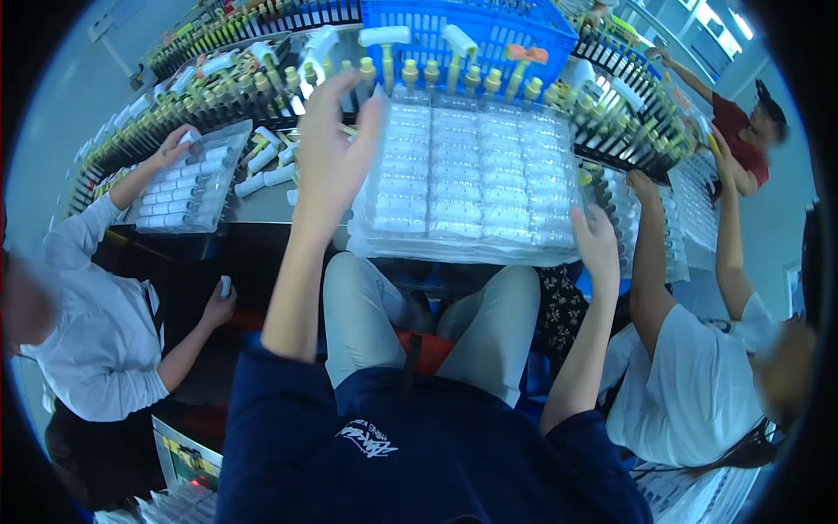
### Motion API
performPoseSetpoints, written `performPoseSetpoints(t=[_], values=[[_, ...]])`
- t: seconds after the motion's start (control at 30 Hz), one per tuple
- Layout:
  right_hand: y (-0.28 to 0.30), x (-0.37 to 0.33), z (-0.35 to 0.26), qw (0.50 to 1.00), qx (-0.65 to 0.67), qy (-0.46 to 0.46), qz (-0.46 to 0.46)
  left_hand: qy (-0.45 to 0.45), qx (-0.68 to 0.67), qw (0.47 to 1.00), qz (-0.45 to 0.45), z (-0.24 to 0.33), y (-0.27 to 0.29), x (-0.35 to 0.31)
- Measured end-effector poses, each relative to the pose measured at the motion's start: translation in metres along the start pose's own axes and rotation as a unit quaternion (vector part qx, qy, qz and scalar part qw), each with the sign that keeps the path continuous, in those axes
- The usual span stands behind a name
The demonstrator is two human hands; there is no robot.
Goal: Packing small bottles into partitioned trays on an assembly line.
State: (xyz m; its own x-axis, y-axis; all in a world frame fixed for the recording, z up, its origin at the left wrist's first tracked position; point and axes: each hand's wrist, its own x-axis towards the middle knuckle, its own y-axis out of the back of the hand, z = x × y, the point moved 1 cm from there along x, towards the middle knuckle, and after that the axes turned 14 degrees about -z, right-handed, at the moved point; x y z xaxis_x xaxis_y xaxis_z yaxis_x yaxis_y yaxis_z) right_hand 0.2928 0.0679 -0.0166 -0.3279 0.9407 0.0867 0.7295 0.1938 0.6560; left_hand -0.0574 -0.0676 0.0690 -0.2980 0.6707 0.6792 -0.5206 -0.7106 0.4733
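We note a crowded bench (262, 205) with a blue crate (454, 31) at its far edge. Just before the crate lies a stack of clear blister trays (471, 175). Our left hand (332, 148) touches its left edge, fingers spread; our right hand (598, 244) grips its near right corner, fingers curled.

Bottle row (454, 77) behind tray stack (471, 166); co-workers' arms L/R.

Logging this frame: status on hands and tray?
Left hand raised, fingers open, at clear tray stack left edge. Right hand on its front right corner. Co-workers' arms flank both sides.

bright, bluish light; fisheye-bent edges, dark rim, slight blur.
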Motion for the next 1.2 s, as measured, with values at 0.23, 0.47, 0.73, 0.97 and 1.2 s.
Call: performPoseSetpoints(t=[0.23, 0.47, 0.73, 0.97, 1.2], values=[[0.003, 0.013, 0.017, 0.976, 0.149, -0.119, -0.105, 0.199, -0.122, 0.972, 0.0, 0.042, 0.04, -0.138], [0.005, 0.03, 0.042, 0.956, 0.142, -0.177, -0.184, 0.212, -0.059, 0.975, -0.023, 0.045, 0.069, -0.168], [0.03, -0.014, -0.059, 0.997, -0.075, -0.006, 0.036, 0.152, 0.074, 0.985, -0.012, 0.038, 0.073, -0.178], [0.058, -0.033, -0.061, 0.978, 0.208, 0.024, 0.016, -0.207, 0.062, 0.976, -0.033, 0.027, -0.026, -0.172], [0.223, -0.226, -0.118, 0.894, 0.233, 0.092, 0.371, -0.285, -0.027, 0.955, 0.081, 0.057, -0.021, -0.18]])
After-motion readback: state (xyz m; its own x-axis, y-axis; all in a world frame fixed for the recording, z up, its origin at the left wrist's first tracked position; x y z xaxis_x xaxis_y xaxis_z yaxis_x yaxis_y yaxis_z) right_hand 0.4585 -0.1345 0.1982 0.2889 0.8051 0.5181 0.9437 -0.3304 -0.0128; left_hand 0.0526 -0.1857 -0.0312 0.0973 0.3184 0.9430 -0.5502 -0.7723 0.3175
